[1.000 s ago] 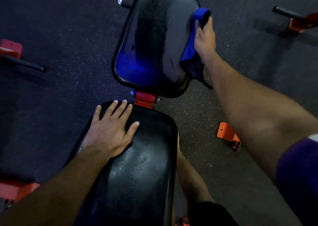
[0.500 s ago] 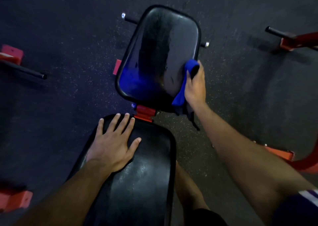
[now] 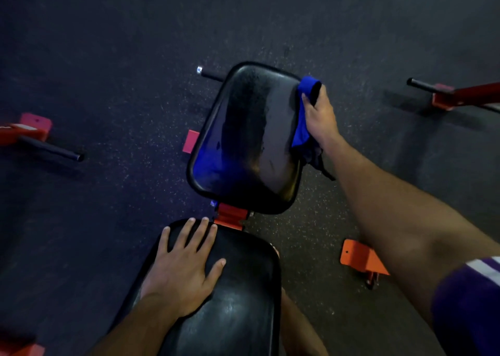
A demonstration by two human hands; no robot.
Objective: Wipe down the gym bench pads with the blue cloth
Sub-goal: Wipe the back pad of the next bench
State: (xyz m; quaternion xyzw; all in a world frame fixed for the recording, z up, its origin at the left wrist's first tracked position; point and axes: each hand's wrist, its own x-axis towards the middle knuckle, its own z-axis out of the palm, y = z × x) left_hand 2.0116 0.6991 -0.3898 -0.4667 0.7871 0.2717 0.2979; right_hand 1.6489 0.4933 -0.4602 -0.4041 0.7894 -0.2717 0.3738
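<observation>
The right hand (image 3: 319,117) grips the blue cloth (image 3: 304,109) bunched against the far seat pad (image 3: 249,139)'s right edge, likely to scrub its side. The left hand (image 3: 184,269), fingers straight, presses flat on the near back pad (image 3: 243,301), seemingly bracing the reach.

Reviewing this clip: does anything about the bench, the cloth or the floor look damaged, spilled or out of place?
Nothing stands out. The right hand grips the blue cloth against the far pad's right edge; the left hand rests flat on the near pad. Both pads look intact, with only glossy sheen and a blue reflection.
</observation>
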